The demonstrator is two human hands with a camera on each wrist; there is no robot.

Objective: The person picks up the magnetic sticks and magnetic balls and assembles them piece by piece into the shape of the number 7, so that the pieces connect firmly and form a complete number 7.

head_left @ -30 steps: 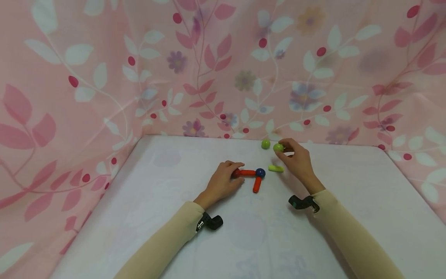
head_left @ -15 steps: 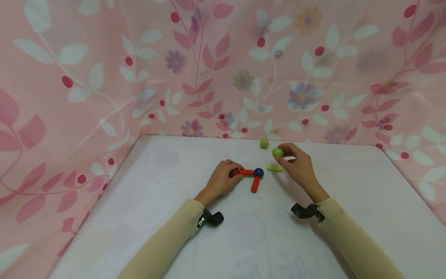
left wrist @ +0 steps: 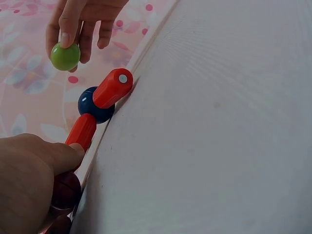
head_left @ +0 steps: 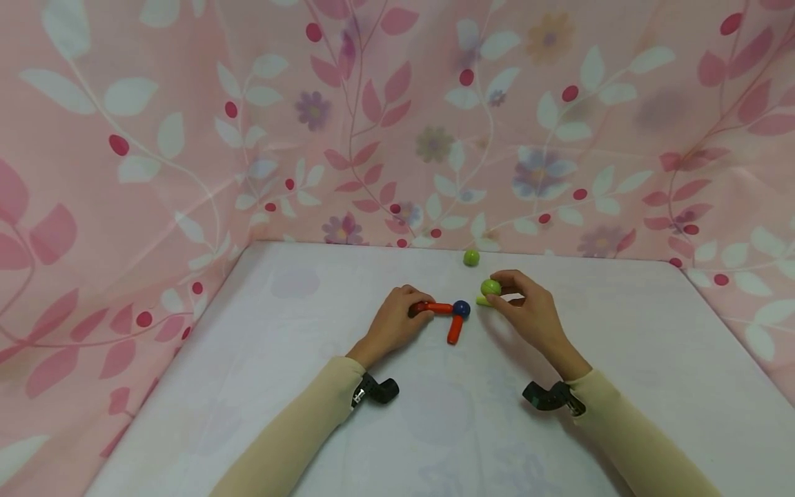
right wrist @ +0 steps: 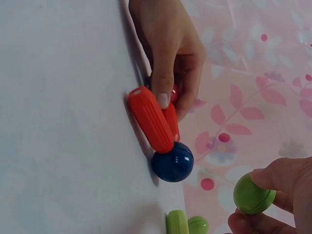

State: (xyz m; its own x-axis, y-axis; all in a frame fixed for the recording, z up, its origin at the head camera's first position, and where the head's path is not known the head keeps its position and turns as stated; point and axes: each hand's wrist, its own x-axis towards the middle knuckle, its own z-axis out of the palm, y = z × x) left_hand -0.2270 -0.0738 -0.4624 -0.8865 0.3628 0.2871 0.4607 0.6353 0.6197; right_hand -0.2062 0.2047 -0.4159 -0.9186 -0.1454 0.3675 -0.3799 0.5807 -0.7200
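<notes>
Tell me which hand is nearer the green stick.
Right. The right hand, pinching a green ball, is close beside the green stick, partly hiding it; the left hand is farther left, past the blue ball.

No legible text or numbers.

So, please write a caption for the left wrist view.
Left hand grips red ball and rod, right hand pinches green ball, blue ball between.
</notes>
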